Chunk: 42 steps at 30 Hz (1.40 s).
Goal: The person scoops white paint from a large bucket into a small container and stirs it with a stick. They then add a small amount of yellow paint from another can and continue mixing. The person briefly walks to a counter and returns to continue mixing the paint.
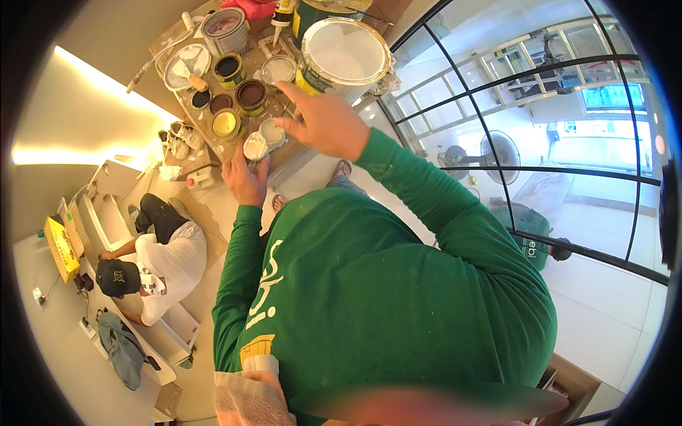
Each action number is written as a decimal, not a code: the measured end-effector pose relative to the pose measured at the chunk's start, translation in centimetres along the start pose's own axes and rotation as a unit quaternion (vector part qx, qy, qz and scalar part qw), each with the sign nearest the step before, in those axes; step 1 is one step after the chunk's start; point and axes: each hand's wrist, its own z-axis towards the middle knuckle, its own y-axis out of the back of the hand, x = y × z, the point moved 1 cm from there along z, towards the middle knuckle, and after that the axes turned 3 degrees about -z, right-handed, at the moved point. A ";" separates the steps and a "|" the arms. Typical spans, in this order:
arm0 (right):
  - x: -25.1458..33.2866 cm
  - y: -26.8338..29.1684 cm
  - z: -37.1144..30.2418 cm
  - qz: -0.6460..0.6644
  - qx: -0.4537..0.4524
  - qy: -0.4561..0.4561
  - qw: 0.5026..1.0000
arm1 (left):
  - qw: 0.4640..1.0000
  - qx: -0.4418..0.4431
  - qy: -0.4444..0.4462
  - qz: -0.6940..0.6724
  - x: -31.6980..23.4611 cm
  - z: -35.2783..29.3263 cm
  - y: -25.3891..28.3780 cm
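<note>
Small white cup point(256, 145) in left hand point(244, 177)

Green sleeves point(455, 234), white paint bucket point(344, 55) (yellow-labelled)

- We see a large round white paint bucket point(346, 55) with a yellow-and-green label band at the top centre.
- Left of it, small round paint tins point(240, 92) crowd the board.
- A yellow rectangular box point(62, 248) stands at far left.
</note>
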 end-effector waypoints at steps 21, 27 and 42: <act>-25.0 12.8 8.2 0.035 -0.131 0.135 0.982 | 0.914 -0.114 0.383 0.067 -11.8 -12.3 -1.7; -26.1 11.8 9.8 0.081 -0.153 0.176 0.969 | 0.849 -0.059 0.524 -0.004 -18.0 -17.7 -4.7; -31.4 28.9 4.9 0.318 -0.110 0.063 0.940 | 0.560 0.390 0.730 0.023 -16.8 -49.4 -14.9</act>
